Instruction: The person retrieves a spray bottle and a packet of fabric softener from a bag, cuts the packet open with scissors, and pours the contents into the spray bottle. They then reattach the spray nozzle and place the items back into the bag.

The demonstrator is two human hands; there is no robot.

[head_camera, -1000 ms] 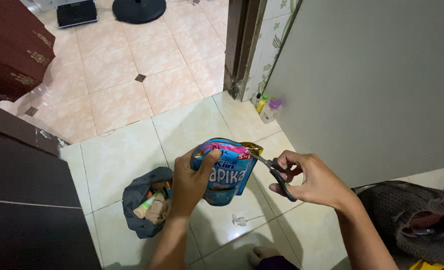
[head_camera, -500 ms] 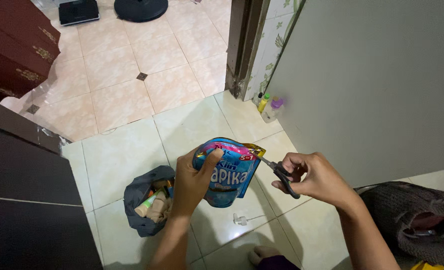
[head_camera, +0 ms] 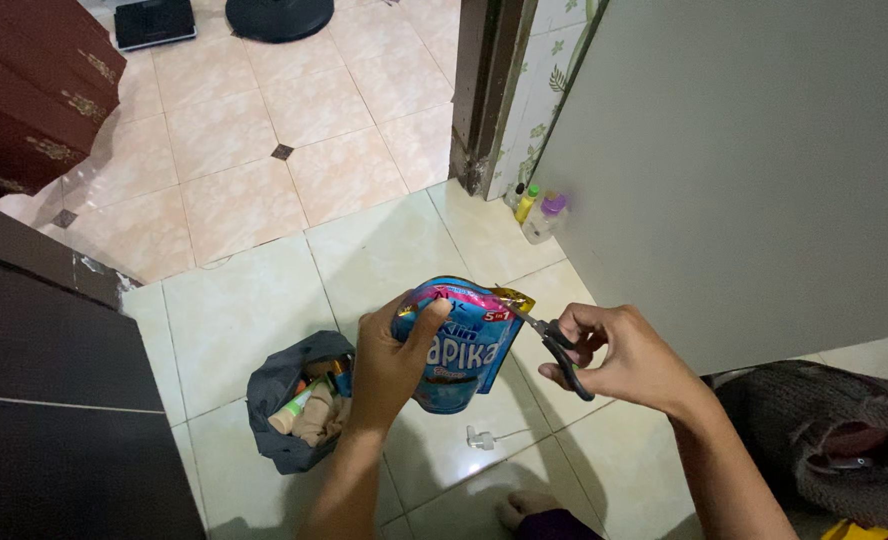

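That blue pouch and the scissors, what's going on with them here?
A person stands over a tiled floor, seen from their own head. The left hand grips a blue refill pouch upright, thumb across its front. The right hand holds black-handled scissors, whose blades meet the pouch's gold top corner. Below, a dark bag of rubbish sits open on the floor, and small bottles stand by the grey door.

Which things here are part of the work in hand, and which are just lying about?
In use: blue refill pouch, held by the left hand; black-handled scissors in the right hand, blades at the pouch's top corner.

Lying about: dark rubbish bag, small bottles by the wall, white plastic piece, grey cloth.
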